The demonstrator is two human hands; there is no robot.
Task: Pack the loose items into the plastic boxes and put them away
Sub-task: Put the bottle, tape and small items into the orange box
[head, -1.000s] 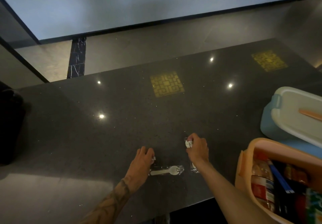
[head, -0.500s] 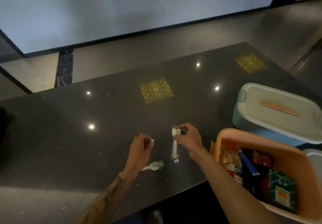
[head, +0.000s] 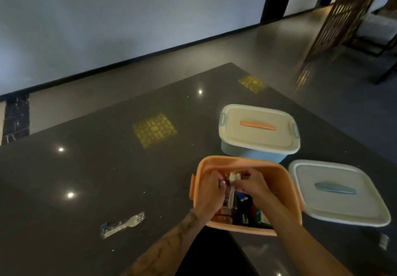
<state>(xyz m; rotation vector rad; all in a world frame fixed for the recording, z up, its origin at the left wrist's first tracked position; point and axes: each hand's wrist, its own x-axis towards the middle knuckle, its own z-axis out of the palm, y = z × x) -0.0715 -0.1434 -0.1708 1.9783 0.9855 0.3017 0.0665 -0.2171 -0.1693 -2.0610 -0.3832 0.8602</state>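
An open orange plastic box (head: pixel 242 161) sits at the table's near edge, packed with bottles and packets. Both hands hover over its opening. My right hand (head: pixel 252 186) pinches the top of a white plastic utensil in a clear wrapper (head: pixel 231 195), which hangs down into the box. My left hand (head: pixel 211 192) has curled fingertips at the same wrapper top. A second wrapped white fork (head: pixel 122 224) lies loose on the dark table to the left of the box.
A blue box with a closed cream lid and orange handle (head: pixel 257 129) stands just behind the orange box. A loose cream lid with a blue handle (head: pixel 337 192) lies to its right. The dark glossy table (head: pixel 96 168) stretches left. A wooden screen stands far right.
Both hands have moved right from the tabletop to above the orange box, carrying one wrapped utensil. The other wrapped fork has stayed on the table.
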